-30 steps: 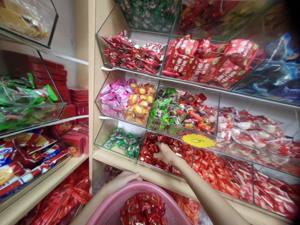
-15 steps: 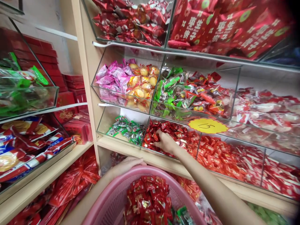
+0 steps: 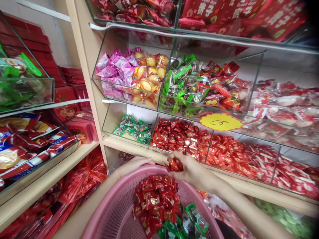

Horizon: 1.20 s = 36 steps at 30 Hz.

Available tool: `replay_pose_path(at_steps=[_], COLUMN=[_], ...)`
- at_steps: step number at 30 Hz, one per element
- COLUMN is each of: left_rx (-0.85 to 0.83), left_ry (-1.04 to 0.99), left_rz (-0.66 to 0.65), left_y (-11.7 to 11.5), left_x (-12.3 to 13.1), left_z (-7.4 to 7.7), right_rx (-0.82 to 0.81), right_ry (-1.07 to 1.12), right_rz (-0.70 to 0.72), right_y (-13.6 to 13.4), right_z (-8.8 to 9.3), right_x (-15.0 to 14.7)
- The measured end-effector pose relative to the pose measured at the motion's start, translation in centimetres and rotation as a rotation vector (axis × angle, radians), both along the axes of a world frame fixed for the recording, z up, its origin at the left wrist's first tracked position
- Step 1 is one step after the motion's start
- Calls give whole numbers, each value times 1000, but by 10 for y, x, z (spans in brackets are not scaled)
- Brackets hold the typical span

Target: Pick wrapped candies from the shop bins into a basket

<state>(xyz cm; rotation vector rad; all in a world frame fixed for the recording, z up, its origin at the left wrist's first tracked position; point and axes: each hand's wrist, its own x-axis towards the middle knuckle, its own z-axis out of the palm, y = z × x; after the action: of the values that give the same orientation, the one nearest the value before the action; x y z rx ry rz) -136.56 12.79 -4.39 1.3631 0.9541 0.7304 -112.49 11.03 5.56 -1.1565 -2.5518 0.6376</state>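
A pink plastic basket [image 3: 119,202] is at the bottom centre, holding a pile of dark red wrapped candies [image 3: 154,199] and some green-wrapped candies [image 3: 184,224]. My left hand [image 3: 136,165] rests on the basket's far left rim; its fingers lie together against it, and whether they grip the rim is hard to see. Over the far right rim, my right hand [image 3: 184,167] is closed round a few dark red candies [image 3: 175,164]. Just beyond it is the clear bin of matching dark red candies [image 3: 171,134].
Clear bins on wooden shelves [image 3: 139,151] hold green candies [image 3: 136,127], orange-red candies [image 3: 224,154] and larger packets. A yellow price tag [image 3: 220,121] hangs at centre right. A wooden upright [image 3: 86,73] and red boxes [image 3: 67,103] stand at left.
My right hand has moved back from the dark red candy bin to above the basket rim, now with candies in it. The shelves sit slightly higher in view and more of the basket shows.
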Motion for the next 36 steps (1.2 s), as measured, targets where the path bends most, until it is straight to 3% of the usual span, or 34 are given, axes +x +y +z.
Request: replay_pose_path(at_steps=[5, 9, 26, 36], left_rx=[-4, -19, 10, -8], left_ry=[-3, -24, 7, 12], left_rz=[14, -15, -4, 10], left_y=[1, -1, -6, -3], left_x=[-1, -1, -1, -4], left_z=[-4, -2, 7, -1], right_rx=[37, 72, 36, 74], right_ry=[-283, -389, -299, -274], right_rz=[40, 69, 56, 30], right_y=[-17, -20, -22, -31], right_z=[-34, -45, -42, -36], right_x=[5, 5, 3, 12])
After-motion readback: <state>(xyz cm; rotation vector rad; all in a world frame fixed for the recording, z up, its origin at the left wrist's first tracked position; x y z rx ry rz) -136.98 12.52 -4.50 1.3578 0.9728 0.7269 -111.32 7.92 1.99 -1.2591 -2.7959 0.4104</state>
